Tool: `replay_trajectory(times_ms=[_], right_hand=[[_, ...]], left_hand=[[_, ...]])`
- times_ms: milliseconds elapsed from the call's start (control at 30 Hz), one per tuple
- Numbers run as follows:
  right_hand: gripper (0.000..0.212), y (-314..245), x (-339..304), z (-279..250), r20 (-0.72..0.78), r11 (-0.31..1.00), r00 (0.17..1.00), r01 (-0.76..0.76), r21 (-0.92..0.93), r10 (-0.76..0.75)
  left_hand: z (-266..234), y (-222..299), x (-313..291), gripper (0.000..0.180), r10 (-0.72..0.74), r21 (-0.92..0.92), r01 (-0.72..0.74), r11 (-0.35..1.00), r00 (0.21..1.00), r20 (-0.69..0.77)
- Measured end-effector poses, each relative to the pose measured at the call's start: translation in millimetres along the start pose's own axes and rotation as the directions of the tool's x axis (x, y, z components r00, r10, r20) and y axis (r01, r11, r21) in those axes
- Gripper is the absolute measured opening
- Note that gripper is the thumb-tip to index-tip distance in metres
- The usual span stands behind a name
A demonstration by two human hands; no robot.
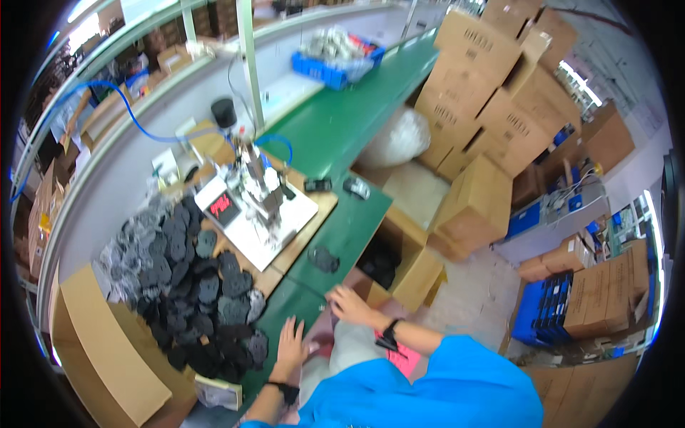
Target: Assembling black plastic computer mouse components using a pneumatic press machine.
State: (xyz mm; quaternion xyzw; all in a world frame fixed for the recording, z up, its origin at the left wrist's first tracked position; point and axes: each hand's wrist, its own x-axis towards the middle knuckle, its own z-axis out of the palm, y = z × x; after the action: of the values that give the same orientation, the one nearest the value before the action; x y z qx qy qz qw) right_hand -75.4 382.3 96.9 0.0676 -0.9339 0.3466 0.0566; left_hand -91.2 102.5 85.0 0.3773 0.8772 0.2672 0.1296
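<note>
My left hand (290,349) lies at the near edge of the green table, fingers stretched out, beside a large heap of flat black pieces (207,285). My right hand (351,307) is at the table's edge close to my lap, its fingers loosely extended; nothing shows in it. Ahead of it, one or more black flat pieces (323,259) lie on the green surface. Beyond stands a small bench machine (260,189) with a white base and a red digital display. Black pieces (379,264) also fill part of an open carton (417,282) to the right.
A cut-open carton (107,342) stands at the left. Two small dark objects (356,187) sit behind the machine. A blue crate (335,68) rests far along the green table (314,132). Stacked cartons (464,78) and a white plastic bag (399,135) stand at the right. A blue air hose (135,121) loops overhead.
</note>
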Motion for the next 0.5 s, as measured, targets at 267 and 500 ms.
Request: replay_trajectory(times_ms=[267, 500], right_hand=[[0.034, 38, -196, 20, 0.59, 0.785, 0.739, -0.56, 0.267, 0.326], [0.035, 17, -134, -24, 0.541, 0.781, 0.74, -0.584, 0.223, 0.399]], left_hand=[[17, -14, -141, 0.075, -0.128, -0.056, 0.125, 0.991, 0.99, -0.055], [38, -6, -137, 0.077, -0.188, -0.048, 0.184, 0.982, 0.979, -0.084]])
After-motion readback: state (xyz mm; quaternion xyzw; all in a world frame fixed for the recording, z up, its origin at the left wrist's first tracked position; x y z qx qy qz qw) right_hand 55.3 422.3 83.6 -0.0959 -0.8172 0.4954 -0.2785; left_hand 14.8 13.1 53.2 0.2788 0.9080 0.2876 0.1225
